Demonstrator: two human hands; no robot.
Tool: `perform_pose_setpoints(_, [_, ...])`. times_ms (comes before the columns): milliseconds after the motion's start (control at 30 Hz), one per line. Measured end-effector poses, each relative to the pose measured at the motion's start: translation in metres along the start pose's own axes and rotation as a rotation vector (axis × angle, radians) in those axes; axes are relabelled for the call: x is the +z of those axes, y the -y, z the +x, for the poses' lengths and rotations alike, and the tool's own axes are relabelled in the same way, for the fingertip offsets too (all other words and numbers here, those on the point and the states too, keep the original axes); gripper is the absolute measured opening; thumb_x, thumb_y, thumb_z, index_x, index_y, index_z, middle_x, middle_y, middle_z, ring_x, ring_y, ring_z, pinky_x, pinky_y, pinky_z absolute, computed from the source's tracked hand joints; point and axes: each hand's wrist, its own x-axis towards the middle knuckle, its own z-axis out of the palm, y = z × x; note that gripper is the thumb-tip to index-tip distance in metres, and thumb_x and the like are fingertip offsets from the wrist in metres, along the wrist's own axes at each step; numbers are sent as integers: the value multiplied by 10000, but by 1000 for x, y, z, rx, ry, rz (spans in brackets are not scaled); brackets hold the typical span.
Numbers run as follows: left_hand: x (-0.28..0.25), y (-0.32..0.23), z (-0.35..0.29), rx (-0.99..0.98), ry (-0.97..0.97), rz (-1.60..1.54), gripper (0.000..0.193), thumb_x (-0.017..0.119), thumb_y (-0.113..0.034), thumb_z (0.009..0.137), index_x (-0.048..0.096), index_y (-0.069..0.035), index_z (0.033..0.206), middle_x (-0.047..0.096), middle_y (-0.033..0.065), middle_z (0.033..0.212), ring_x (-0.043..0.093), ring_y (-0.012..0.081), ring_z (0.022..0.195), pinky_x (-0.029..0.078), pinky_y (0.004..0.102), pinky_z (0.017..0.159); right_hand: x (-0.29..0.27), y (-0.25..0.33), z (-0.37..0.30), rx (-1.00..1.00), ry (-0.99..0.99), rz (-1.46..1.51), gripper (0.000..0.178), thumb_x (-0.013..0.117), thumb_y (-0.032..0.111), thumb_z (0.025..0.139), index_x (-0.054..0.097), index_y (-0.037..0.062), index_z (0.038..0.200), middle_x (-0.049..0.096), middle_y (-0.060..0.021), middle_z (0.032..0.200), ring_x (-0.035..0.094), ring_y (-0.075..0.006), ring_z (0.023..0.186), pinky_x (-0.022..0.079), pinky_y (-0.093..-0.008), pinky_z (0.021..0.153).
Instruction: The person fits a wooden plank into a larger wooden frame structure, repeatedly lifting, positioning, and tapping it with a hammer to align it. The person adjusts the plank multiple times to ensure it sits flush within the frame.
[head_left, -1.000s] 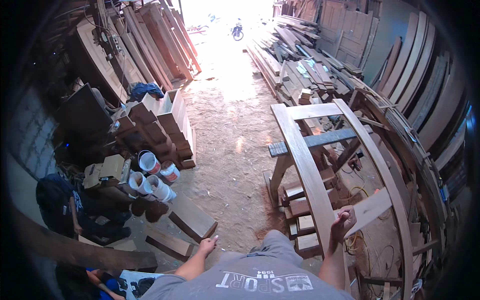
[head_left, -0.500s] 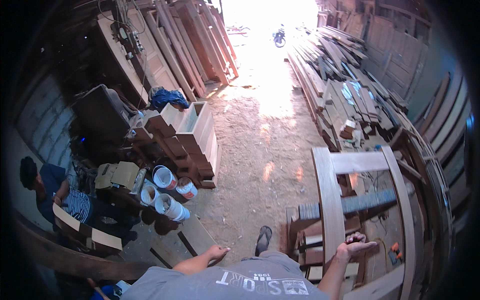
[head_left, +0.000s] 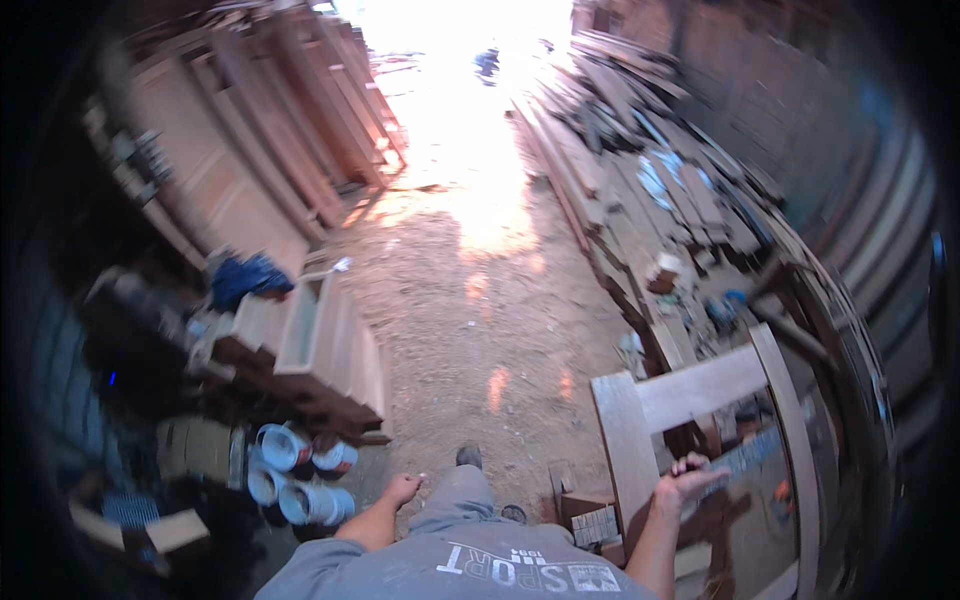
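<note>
My left hand (head_left: 403,489) hangs beside my body, fingers curled in. A small pale spot shows at its fingertips, too small to name. My right hand (head_left: 688,482) is palm up, its thumb stretched out and its fingers loosely bent and apart, with nothing visible in it. It is over a pale wooden frame (head_left: 625,430), with the forearm crossing in front of the left upright; whether it touches the wood I cannot tell. Beyond the frame's opening lies a grey-blue stacked strip (head_left: 752,452). One foot (head_left: 468,457) is ahead on the dirt floor.
Wooden drawer-like boxes (head_left: 335,345), white buckets (head_left: 318,503) and leaning boards (head_left: 275,120) line the left side. Long planks (head_left: 560,150) are piled along the right. A person with a striped garment (head_left: 130,510) is at the lower left beside open cardboard. Dirt floor (head_left: 450,330) runs toward bright daylight.
I have stepped forward, and the surroundings have shifted in the view. My right hand has passed from low on the frame's left upright to nearer its top rail. My left fingers are more curled.
</note>
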Motion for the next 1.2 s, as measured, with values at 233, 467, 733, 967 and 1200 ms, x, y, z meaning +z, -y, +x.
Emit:
perform_pose_setpoints(233, [-48, -120, 136, 9, 207, 79, 494, 737, -434, 985, 740, 52, 1075, 764, 129, 973, 719, 219, 880, 565, 359, 779, 50, -75, 36, -288, 43, -210, 670, 410, 736, 1053, 438, 172, 693, 426, 28, 615, 380, -99, 514, 321, -253, 491])
perform_pose_setpoints(467, [-100, -278, 282, 128, 326, 147, 392, 709, -430, 1014, 697, -44, 950, 702, 47, 847, 654, 150, 721, 463, 307, 594, 100, -136, 18, -197, -275, 32, 739, 405, 789, 1017, 498, 134, 688, 531, -15, 643, 468, -127, 523, 359, -263, 505])
perform_pose_setpoints(733, [-75, -455, 399, 129, 335, 402, 284, 706, -272, 1022, 661, -12, 916, 662, 56, 787, 631, 157, 675, 487, 309, 575, 112, -166, 20, -368, -385, -548, 636, 438, 610, 1106, 525, 106, 727, 532, -8, 659, 489, -104, 563, 381, -263, 544])
perform_pose_setpoints(967, [85, -599, 398, 340, 569, 413, 297, 699, -290, 1026, 669, 4, 1003, 688, 65, 859, 649, 167, 727, 510, 326, 621, 102, -154, 55, -389, -578, -201, 656, 400, 635, 1101, 568, 104, 754, 582, -32, 664, 520, -122, 574, 396, -278, 553])
perform_pose_setpoints(1200, [272, -739, 317, 974, 794, 970, 463, 668, -438, 979, 708, 20, 1028, 733, 242, 957, 712, 323, 888, 549, 454, 787, 117, -134, 48, -490, -699, -1312, 257, 746, 286, 974, 677, 44, 1024, 671, -170, 967, 656, -345, 922, 505, -492, 847])
